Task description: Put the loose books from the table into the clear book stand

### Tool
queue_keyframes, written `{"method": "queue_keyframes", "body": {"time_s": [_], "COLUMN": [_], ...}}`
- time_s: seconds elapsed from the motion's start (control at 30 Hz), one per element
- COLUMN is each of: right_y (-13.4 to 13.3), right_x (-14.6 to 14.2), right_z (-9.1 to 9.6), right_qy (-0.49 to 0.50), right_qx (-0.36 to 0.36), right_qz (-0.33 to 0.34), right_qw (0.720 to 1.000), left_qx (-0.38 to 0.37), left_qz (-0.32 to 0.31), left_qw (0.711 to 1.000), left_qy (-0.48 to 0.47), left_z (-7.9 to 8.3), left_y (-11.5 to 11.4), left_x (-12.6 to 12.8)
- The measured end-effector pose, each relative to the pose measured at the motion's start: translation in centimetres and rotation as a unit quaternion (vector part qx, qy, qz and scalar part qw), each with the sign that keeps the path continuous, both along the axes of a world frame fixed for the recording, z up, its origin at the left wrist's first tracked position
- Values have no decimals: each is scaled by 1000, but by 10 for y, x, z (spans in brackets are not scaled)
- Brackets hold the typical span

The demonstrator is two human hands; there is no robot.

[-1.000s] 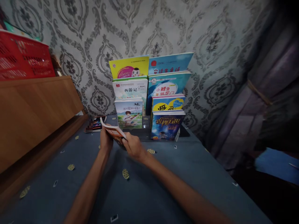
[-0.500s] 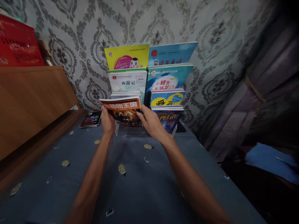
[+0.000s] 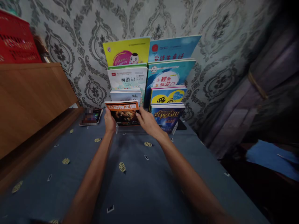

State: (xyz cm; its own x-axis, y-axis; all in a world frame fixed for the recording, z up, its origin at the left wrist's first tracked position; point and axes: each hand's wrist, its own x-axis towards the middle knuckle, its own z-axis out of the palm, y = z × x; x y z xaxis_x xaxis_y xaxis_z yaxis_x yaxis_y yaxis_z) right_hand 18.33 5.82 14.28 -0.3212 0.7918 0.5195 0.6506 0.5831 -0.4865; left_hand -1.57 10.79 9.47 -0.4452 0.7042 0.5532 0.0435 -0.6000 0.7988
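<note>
Between my two hands is a magazine (image 3: 125,114) with an orange title band and a lion on its dark cover. My left hand (image 3: 109,120) grips its left edge, and my right hand (image 3: 148,121) grips its right edge, thumb on the cover. It stands upright at the front of the left column of a tiered stand, whose clear front corner (image 3: 116,129) shows beside my left hand. Behind it rise a pale book (image 3: 125,95), a white book (image 3: 127,77) and a yellow book (image 3: 127,51). The magazine's lower edge is partly hidden by my fingers.
The right column holds a dark blue book (image 3: 167,118), a yellow-and-blue book (image 3: 168,95) and two taller blue ones. Another dark booklet (image 3: 99,115) lies flat at the left. A wooden cabinet (image 3: 35,102) with a red box (image 3: 18,39) stands left; a curtain (image 3: 247,93) hangs right.
The magazine has moved slightly right and down, and sits straighter in front of the pale book. Both hands keep hold of its edges. The camera view has shifted a little.
</note>
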Motion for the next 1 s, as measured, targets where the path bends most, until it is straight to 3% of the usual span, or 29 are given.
{"method": "queue_keyframes", "body": {"time_s": [0.17, 0.33, 0.43, 0.73, 1.0], "right_y": [6, 11, 11, 10, 13], "right_x": [-5, -5, -5, -12, -12], "right_z": [-9, -16, -18, -20, -27], "right_qy": [-61, -124, -141, -127, -118], "right_qx": [-42, -80, -107, -161, -146], "right_qz": [-58, -89, -126, -183, -207], "right_qw": [996, 985, 976, 962, 960], "left_qx": [23, 35, 29, 3, -10], "left_qz": [15, 106, 123, 134, 134], "left_qw": [1000, 984, 971, 966, 963], "left_qy": [12, 142, 204, 222, 232], "left_z": [-3, -1, 1, -4, -4], "left_y": [0, -5, -8, -10, -9], "left_x": [1, -9, -12, -5, -10]}}
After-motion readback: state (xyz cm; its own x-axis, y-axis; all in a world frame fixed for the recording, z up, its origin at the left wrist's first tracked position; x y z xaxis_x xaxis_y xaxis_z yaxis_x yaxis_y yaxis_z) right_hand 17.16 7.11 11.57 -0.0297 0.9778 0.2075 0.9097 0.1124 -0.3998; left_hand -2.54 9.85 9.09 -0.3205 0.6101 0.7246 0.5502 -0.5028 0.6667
